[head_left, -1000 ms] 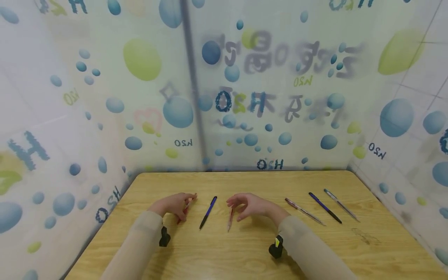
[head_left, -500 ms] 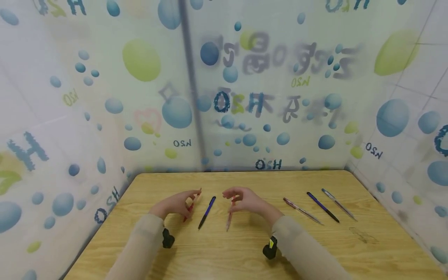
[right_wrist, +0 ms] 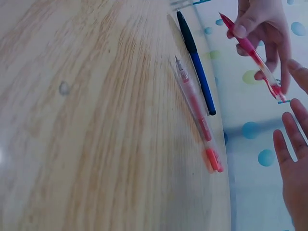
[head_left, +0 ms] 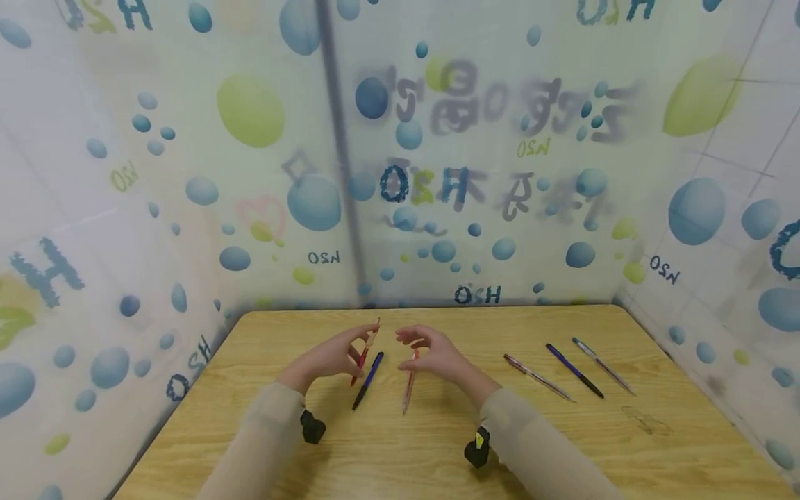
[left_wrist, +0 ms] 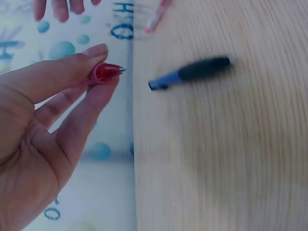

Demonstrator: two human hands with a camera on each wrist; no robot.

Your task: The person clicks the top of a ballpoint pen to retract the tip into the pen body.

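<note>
My left hand [head_left: 334, 355] pinches a red pen [head_left: 362, 361] between thumb and fingers, raised off the table. In the left wrist view the pen's tip [left_wrist: 107, 73] points toward the camera; in the right wrist view the pen's red barrel [right_wrist: 248, 45] hangs slanted. Below and right of that hand lies a blue pen with a black grip [head_left: 367, 382]. Over a clear pen with red ink [head_left: 408, 394] hovers my right hand [head_left: 440, 360], its fingers loosely bent and holding nothing. That pen [right_wrist: 196, 106] rests on the wood beside the blue one.
On the table's right side lie a clear red pen [head_left: 539, 378], a blue and black pen [head_left: 575, 371] and a clear pen with a blue end [head_left: 603, 365]. A bubble-printed sheet [head_left: 500, 271] stands behind the wooden table [head_left: 475, 455].
The left hand has lifted the red pen from the table and carried it right, toward the blue pen. My right hand has shifted slightly left and away from me, still holding nothing.
</note>
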